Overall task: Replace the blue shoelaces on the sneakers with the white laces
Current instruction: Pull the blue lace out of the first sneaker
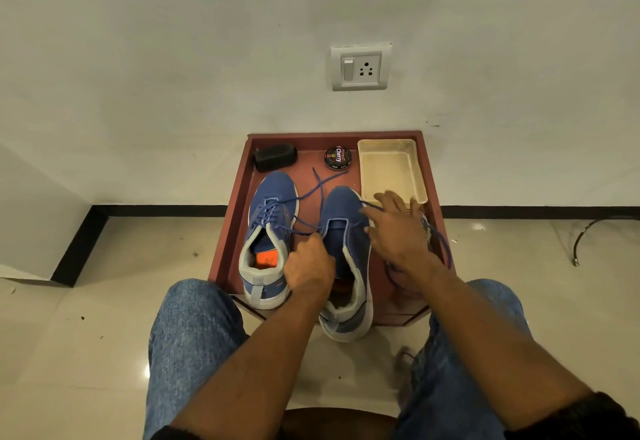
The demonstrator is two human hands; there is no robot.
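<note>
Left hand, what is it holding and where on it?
The left hand pinches the blue lace of the left sneaker along a loose stretch, not at its tip.

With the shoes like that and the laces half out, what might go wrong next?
1. The right shoe hangs over the near edge of the red table; a tug could tip it onto the floor.
2. The loose blue lace drapes under the right hand and over the table edge, so it may snag or slide off.
3. The left hand grips a lace from the left shoe; pulling could drag that shoe.
</note>
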